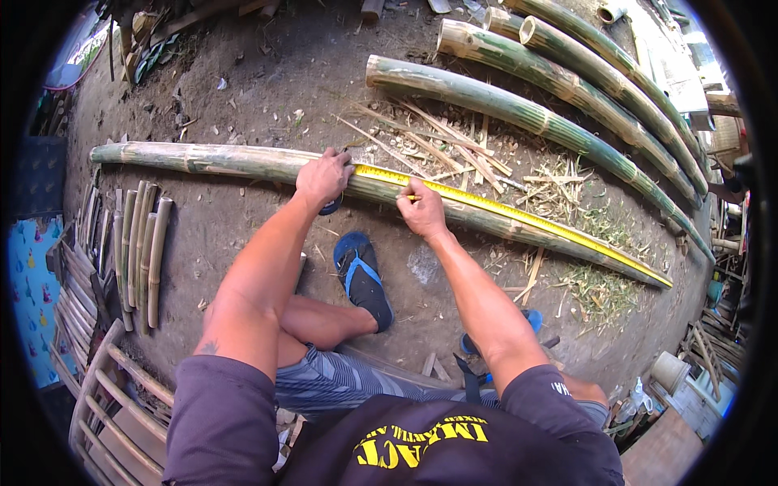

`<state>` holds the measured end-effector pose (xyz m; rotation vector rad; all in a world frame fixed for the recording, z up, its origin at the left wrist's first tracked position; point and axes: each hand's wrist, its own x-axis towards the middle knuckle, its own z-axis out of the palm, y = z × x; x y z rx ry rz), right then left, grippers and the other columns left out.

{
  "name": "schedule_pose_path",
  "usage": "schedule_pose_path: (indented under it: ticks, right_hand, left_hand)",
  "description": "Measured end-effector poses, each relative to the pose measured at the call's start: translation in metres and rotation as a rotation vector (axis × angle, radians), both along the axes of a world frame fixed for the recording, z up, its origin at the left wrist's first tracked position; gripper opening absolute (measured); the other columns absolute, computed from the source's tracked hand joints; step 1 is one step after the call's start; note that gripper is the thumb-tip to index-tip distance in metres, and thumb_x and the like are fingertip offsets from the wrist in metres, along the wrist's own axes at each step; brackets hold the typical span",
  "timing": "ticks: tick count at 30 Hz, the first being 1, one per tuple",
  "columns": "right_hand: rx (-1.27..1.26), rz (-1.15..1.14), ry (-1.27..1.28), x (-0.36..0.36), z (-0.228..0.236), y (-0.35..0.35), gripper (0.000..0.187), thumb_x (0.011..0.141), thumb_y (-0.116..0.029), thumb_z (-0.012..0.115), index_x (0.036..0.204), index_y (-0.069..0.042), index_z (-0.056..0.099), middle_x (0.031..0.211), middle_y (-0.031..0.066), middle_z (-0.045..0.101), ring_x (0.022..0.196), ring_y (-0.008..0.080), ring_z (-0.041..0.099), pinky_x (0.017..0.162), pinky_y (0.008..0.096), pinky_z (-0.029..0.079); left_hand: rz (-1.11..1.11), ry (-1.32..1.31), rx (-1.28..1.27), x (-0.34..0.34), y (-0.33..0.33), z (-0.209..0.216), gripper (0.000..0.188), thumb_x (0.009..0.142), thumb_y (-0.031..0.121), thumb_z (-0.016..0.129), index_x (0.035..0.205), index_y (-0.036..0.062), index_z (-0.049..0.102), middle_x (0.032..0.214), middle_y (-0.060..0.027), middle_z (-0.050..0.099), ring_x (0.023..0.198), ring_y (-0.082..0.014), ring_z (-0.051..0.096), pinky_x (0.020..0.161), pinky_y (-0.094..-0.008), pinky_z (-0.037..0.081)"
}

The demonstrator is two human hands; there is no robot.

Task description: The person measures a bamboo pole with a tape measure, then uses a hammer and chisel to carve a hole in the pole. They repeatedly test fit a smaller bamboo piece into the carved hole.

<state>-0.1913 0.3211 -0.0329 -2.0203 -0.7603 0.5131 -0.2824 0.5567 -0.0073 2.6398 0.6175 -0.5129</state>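
A long split-faced bamboo pole lies across the ground in front of me. Along its top runs a yellow tape measure, its blade stretched from my left hand to the pole's right end. My left hand is closed on the tape measure's left end, pressed against the pole. Below that hand shows a dark blue rounded thing, partly hidden. My right hand pinches a thin yellow pencil beside the tape's lower edge, about mid-pole; most of the pencil is hidden by the fingers.
Thick green bamboo poles lie at the far right. Bamboo strips and shavings litter the dirt beyond the pole. Short cut bamboo pieces lie at the left, near a slatted bamboo seat. My sandalled foot is close below the pole.
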Motion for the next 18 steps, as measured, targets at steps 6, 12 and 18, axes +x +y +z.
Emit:
schedule_pose_path:
  ticks: [6, 12, 18]
  right_hand:
    - [-0.012, 0.094, -0.386, 0.013, 0.006, 0.045, 0.039, 0.093, -0.028, 0.075, 0.123, -0.009, 0.057, 0.098, 0.016, 0.074, 0.095, 0.0361, 0.072, 0.082, 0.0468, 0.056]
    - [-0.193, 0.079, 0.056, 0.025, -0.002, 0.088, 0.022, 0.097, -0.025, 0.067, 0.113, -0.01, 0.068, 0.098, 0.0174, 0.075, 0.096, 0.0373, 0.071, 0.084, 0.047, 0.055]
    - [-0.357, 0.101, 0.043, 0.047, -0.018, 0.108, 0.025, 0.095, -0.025, 0.068, 0.111, -0.006, 0.071, 0.107, 0.018, 0.075, 0.102, 0.0363, 0.071, 0.089, 0.0459, 0.055]
  left_hand:
    - [-0.005, -0.033, 0.004, -0.004, 0.002, -0.002, 0.035, 0.103, 0.039, 0.052, 0.125, 0.0146, 0.065, 0.121, -0.0161, 0.064, 0.102, -0.0396, 0.07, 0.088, -0.0491, 0.058]
    - [-0.011, -0.062, 0.027, -0.012, -0.005, -0.001, 0.033, 0.104, 0.036, 0.052, 0.127, 0.0153, 0.063, 0.122, -0.0155, 0.063, 0.098, -0.0387, 0.071, 0.084, -0.0495, 0.058]
    - [-0.061, -0.112, 0.03, -0.017, -0.005, 0.003, 0.036, 0.103, 0.035, 0.053, 0.133, 0.0161, 0.06, 0.125, -0.0135, 0.062, 0.097, -0.0368, 0.07, 0.082, -0.0467, 0.059]
